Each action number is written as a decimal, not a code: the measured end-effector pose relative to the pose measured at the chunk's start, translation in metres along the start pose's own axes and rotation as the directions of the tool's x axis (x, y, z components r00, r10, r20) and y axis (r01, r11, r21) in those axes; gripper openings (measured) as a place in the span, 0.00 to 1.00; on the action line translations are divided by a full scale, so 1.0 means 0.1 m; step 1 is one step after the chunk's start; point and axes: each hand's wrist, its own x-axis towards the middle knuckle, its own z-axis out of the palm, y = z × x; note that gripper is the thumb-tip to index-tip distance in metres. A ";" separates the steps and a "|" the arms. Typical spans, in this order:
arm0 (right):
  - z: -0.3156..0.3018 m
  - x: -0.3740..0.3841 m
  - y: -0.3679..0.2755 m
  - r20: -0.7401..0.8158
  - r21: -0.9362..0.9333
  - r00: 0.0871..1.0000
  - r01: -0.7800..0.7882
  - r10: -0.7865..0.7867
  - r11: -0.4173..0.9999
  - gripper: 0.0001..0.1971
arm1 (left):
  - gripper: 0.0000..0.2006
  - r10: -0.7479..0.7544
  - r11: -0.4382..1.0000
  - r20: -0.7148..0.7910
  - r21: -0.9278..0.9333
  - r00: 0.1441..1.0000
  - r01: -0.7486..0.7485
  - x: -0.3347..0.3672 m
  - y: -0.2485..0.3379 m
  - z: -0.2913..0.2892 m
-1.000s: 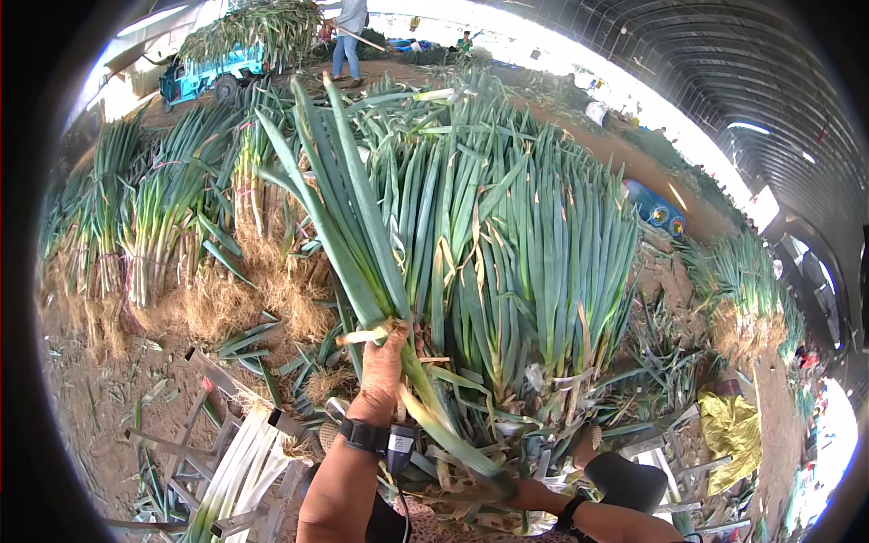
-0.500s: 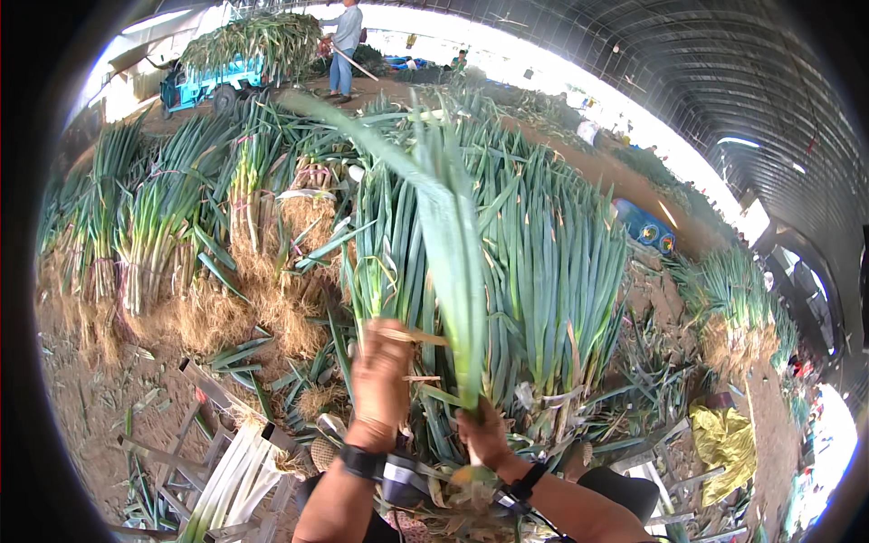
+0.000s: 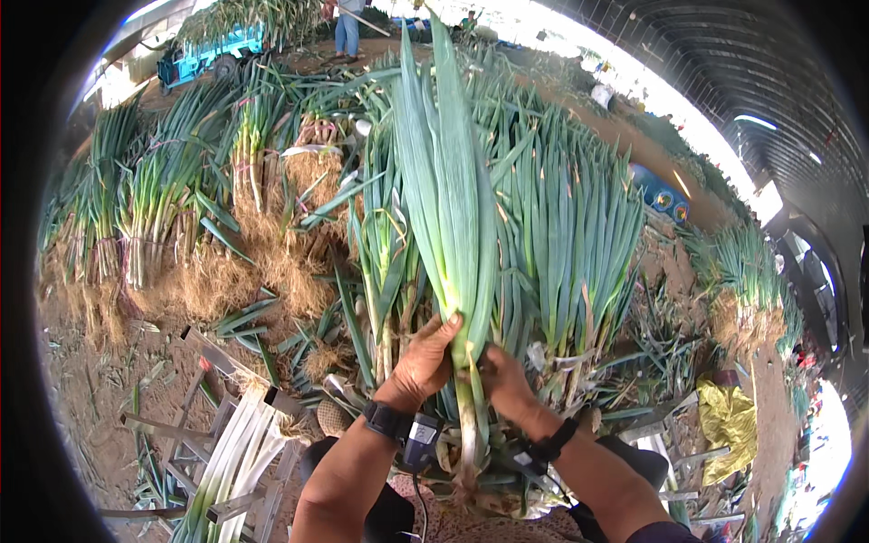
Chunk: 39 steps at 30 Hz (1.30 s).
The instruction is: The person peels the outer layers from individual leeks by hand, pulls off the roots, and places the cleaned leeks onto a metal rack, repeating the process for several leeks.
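A large green onion (image 3: 448, 226) stands upright in front of me, its broad leaves fanning upward and its pale stalk and roots pointing down toward my lap. My left hand (image 3: 421, 364) is closed on its left side where the leaves meet the stalk, thumb lying across the front. From the right, my right hand (image 3: 509, 385) closes on the same stalk slightly lower, its fingertips partly hidden. Below the hands, a yellowish-green outer leaf (image 3: 476, 389) hangs loose along the stalk. Behind stands a dense row of green onions (image 3: 561, 235) with leaves up.
Peeled white-stemmed green onions (image 3: 231, 452) lie in a metal rack (image 3: 176, 425) at lower left. Tied bundles with brown roots (image 3: 217, 290) stand farther left. A yellow sack (image 3: 727, 430) lies at right. Beyond are a blue cart (image 3: 213, 59) and a standing person (image 3: 348, 32).
The green onion has swung from a blurred leftward tilt to upright. My left hand has moved right onto its stalk, and the right hand has risen slightly. The view has tipped down a little.
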 end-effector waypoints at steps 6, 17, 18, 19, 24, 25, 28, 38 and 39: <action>0.05 0.14 0.01 -0.015 -0.076 0.998 0.057 -0.058 0.996 0.18 | 0.16 0.199 0.980 -0.053 0.028 0.979 -0.197 0.04 -0.07 -0.03; 0.20 -0.16 -0.04 0.031 0.529 0.998 -0.055 0.046 0.847 0.13 | 0.15 0.495 0.845 -0.187 0.330 0.849 -0.420 -0.07 0.04 0.02; 0.18 -0.19 -0.04 0.057 0.484 0.998 -0.051 0.027 0.873 0.12 | 0.15 0.516 0.828 -0.175 0.352 0.839 -0.436 -0.10 0.01 0.03; 0.11 -0.23 -0.04 0.072 0.433 0.997 -0.037 0.006 0.901 0.11 | 0.14 0.533 0.812 -0.150 0.367 0.833 -0.454 -0.09 0.00 0.07; 0.08 -0.97 0.43 0.294 0.330 0.896 -0.423 0.334 0.844 0.09 | 0.16 0.624 0.750 -0.223 0.439 0.749 -0.494 0.00 0.40 -0.15; 0.00 -1.16 0.75 0.358 0.047 0.870 -0.379 0.338 0.924 0.13 | 0.16 0.610 0.771 -0.231 0.396 0.758 -0.499 -0.01 0.45 -0.09; -0.36 -1.78 1.60 0.555 -0.514 0.696 -0.144 0.456 0.846 0.26 | 0.17 0.606 0.777 -0.231 0.378 0.761 -0.504 -0.08 0.60 -0.12; 0.34 -0.45 0.57 0.001 -0.209 0.991 0.128 -0.131 0.969 0.25 | 0.22 0.313 0.950 -0.117 0.027 0.942 -0.312 -0.11 0.50 -0.28; 0.42 -0.41 0.47 -0.022 -0.166 0.999 0.020 -0.024 0.986 0.23 | 0.22 0.311 0.950 -0.115 0.022 0.943 -0.311 -0.14 0.49 -0.21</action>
